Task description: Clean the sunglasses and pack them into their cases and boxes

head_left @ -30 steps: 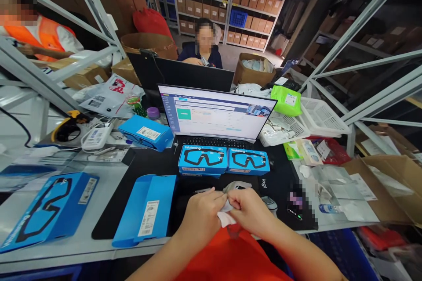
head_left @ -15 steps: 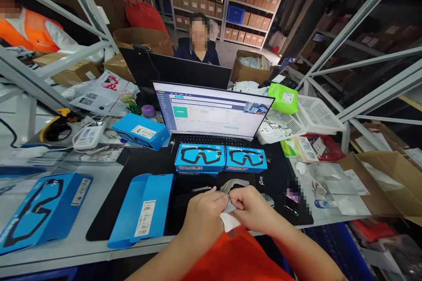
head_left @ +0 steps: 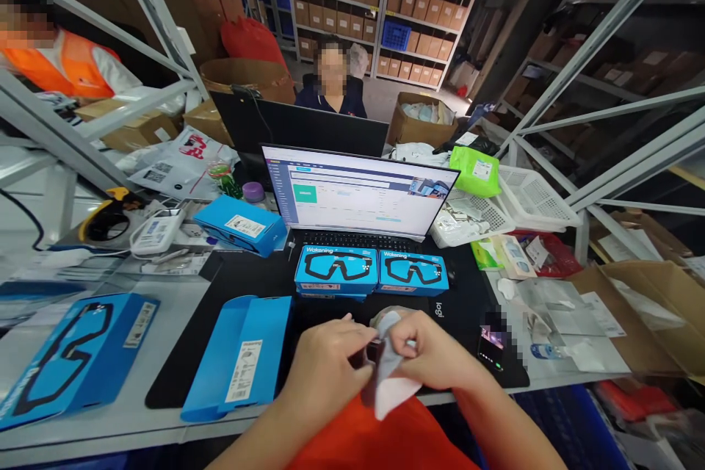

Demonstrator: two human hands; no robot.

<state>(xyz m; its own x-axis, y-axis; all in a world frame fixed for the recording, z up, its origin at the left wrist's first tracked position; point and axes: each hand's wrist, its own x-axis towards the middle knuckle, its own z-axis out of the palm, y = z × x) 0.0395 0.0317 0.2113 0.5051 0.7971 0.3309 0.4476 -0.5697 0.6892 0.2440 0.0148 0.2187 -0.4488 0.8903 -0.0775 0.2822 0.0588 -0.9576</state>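
Low in front of my chest, my right hand [head_left: 432, 346] is closed around a white cloth [head_left: 392, 391], whose lower end hangs free. My left hand [head_left: 329, 354] curls beside it, thumb and fingers pinched together; what lies between them is mostly hidden. A pale curved edge [head_left: 387, 313] shows just beyond the fingers, and I cannot tell what it belongs to. To the left of my hands an opened blue box [head_left: 214, 360] lies on the black desk mat [head_left: 179, 352]. Two blue goggle boxes, a left one [head_left: 337, 268] and a right one [head_left: 414, 272], sit ahead of my hands.
A screen [head_left: 358, 194] with a keyboard [head_left: 352, 239] stands behind the boxes. More blue boxes lie left, including a large one [head_left: 77, 360]. At right are a phone [head_left: 492, 345], white baskets [head_left: 543, 198] and an open carton [head_left: 650, 308]. Other people sit opposite and at far left.
My hands have moved slightly apart. The cloth has come up in my right hand and more of it shows, hanging down. The view has tilted up slightly.
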